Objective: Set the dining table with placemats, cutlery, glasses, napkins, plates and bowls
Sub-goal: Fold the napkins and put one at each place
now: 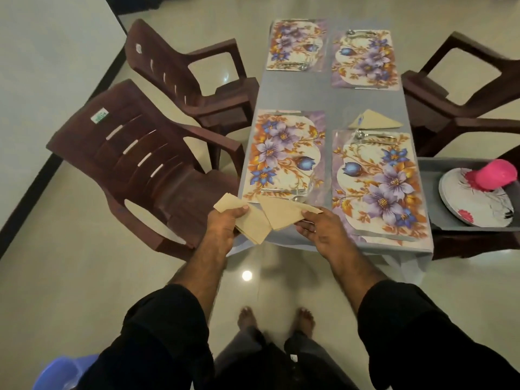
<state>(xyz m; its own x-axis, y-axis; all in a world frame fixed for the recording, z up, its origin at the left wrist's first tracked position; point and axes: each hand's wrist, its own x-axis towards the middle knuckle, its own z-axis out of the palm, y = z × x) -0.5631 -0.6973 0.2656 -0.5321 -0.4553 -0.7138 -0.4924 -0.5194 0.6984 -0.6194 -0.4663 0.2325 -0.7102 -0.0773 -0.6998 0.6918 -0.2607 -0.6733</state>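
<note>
1. At the near end of the bench [334, 102], my left hand [225, 223] grips a small stack of folded beige napkins [247, 220], fingers curled under, thumb on top.
2. My right hand [315, 226] pinches one folded triangular napkin [284, 212] by its lower edge; its tip lies at the near edge of the near-left placemat [284, 153], just beside the cutlery [287, 192] there.
3. Four floral mats are down, each w/ cutlery. One napkin [377, 121] already lies just beyond the near-right placemat [377, 187].
4. Plates [475, 201] wait off to the right on a grey tray [430, 192], a pink cup-like item [498, 174] lying on them. No glasses or bowls in view.
5. Handling, my read: napkins are v. light, soft and limp; folds will likely spring open if held by a loose corner. Best hold is a pinch across the folded edge, all layers together, then lay flat and release.
6. Risk: peeling one off the stack could drag a second w/ it, so the left thumb should press the rest down.
7. Est. progress: mats and cutlery done, napkins under way.
</note>
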